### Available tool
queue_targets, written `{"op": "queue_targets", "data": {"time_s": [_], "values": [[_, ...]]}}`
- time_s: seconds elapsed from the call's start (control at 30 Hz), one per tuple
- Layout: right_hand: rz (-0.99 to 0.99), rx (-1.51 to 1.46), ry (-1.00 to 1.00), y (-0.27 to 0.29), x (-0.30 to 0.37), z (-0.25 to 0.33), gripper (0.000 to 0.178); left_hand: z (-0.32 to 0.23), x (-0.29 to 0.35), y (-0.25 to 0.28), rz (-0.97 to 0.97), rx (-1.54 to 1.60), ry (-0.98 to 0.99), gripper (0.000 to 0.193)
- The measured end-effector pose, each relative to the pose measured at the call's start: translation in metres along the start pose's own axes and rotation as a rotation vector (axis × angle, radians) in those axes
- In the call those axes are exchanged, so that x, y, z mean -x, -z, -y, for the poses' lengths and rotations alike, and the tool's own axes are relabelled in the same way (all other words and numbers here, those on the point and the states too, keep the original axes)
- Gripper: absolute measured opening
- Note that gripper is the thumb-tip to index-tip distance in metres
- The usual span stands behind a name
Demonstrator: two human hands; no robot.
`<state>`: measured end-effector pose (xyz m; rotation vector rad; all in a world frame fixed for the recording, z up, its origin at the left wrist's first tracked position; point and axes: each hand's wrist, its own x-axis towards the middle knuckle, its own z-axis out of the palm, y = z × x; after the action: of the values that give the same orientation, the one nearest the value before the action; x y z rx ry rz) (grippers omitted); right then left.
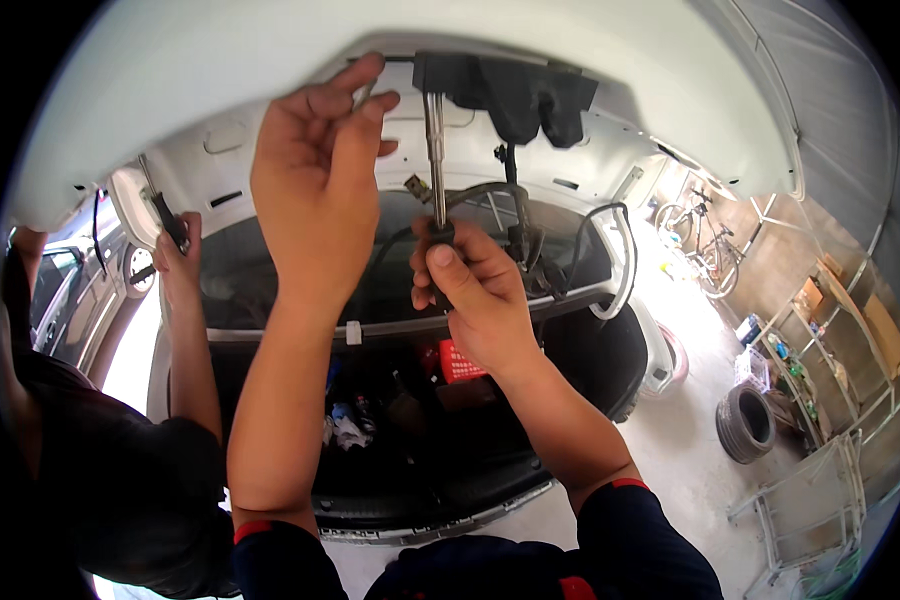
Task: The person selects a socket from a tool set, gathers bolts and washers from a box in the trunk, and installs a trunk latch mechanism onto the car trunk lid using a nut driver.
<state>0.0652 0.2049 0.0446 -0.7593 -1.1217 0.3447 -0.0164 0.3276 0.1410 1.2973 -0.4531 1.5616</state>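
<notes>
My right hand [475, 290] is closed around the black handle of a socket driver [437, 165], which points upward. Its long silver shaft reaches the left end of a black plastic part [510, 95] under the raised white tailgate [270, 60]. To the left, my left hand [320, 185] is raised just below the tailgate's edge, its fingers half curled and apart. A thin grey sliver shows between those fingers; I cannot make out what it is. Black wiring with a small connector [417, 187] hangs beside the driver's shaft.
At left, another person's hand [178, 250] grips a black and silver rod [160, 200]. Below lies the dark car boot [410, 500] with a red basket [460, 362] inside. A tyre [745, 425], metal shelving [810, 370] and bicycles [710, 245] stand at right; another car [70, 290] at far left.
</notes>
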Motion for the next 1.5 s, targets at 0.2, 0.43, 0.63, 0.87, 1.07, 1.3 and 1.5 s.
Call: {"op": "queue_targets", "data": {"time_s": [0.2, 0.43, 0.63, 0.87, 1.07, 1.3, 1.5], "values": [[0.025, -0.066, 0.003, 0.003, -0.001, 0.002, 0.039, -0.004, 0.005, -0.011, 0.039, 0.033, -0.006, 0.016], [0.022, -0.09, 0.034, -0.003, -0.01, 0.0, 0.035, -0.006, -0.001, -0.028, -0.169, 0.362, 0.255, 0.014], [0.03, -0.056, 0.071, 0.001, -0.013, -0.003, 0.035, 0.004, -0.003, -0.026, -0.063, 0.443, 0.255, 0.014], [0.077, -0.042, 0.06, 0.003, -0.016, 0.006, 0.036, -0.001, -0.003, -0.035, -0.077, 0.358, 0.227, 0.018], [0.075, -0.054, -0.031, 0.006, -0.015, 0.008, 0.036, 0.0, -0.002, -0.038, -0.07, 0.38, 0.242, 0.016], [0.045, 0.064, 0.041, 0.014, -0.024, 0.003, 0.038, -0.009, -0.012, -0.038, -0.09, 0.61, 0.507, 0.012], [0.028, 0.127, 0.092, 0.016, -0.024, 0.002, 0.038, -0.011, -0.007, -0.043, -0.12, 0.599, 0.441, 0.011]]}}
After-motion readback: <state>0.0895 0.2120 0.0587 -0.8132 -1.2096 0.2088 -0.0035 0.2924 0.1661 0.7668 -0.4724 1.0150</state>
